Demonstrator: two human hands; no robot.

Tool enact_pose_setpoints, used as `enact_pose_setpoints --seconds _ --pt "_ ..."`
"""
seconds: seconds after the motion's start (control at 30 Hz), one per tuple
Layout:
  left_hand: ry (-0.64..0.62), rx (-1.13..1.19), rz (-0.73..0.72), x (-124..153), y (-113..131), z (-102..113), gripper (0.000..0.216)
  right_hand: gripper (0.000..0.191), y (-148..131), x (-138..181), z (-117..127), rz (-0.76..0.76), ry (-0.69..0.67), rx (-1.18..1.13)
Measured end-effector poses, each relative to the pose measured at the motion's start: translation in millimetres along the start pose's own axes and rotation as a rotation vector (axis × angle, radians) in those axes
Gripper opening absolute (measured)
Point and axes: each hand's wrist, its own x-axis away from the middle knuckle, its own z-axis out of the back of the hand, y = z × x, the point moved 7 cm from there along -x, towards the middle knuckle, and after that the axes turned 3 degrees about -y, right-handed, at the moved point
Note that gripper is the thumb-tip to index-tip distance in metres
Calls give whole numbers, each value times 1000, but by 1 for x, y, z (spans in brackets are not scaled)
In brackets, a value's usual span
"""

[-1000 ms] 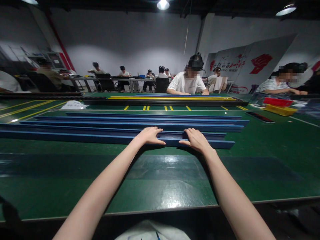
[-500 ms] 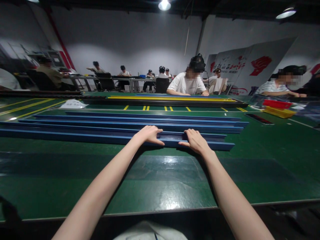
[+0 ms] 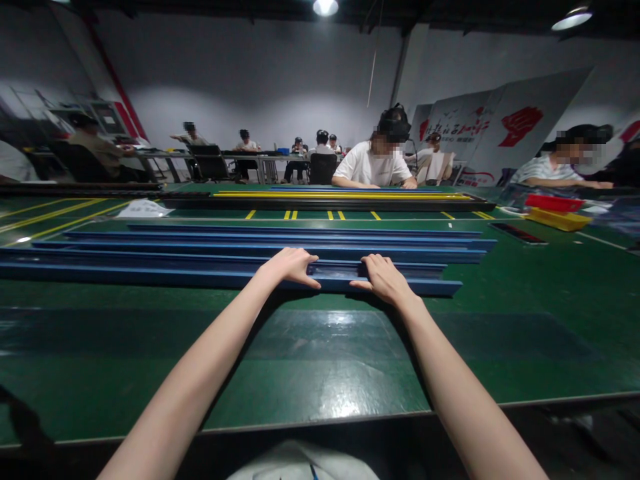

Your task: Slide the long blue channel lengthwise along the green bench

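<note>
A long blue U-shaped channel lies across the green table in front of me, its open side up. My left hand grips it across its width, thumb on the near wall and fingers over the far wall. To the right, my right hand holds the same channel in the same way, with a short stretch of it showing between the hands. Just behind lie more blue channels, parallel to this one. The left end of the held channel runs out of view.
A clear plastic sheet lies nearer me on the green table. Farther back are yellow strips on dark rails, a white paper, a phone and red and yellow trays. A co-worker sits opposite.
Both hands and the held channel have shifted slightly to the left. The grip looks the same, and the channels behind stay nearly where they were.
</note>
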Motion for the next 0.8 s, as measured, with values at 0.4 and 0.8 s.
enact_pose_setpoints --seconds 0.4,0.8 --pt "-58 78 46 7 -14 -2 85 62 -14 -7 1 -13 -39 -6" --pt "-92 101 75 10 -27 -6 87 66 -25 -13 1 -26 -40 23"
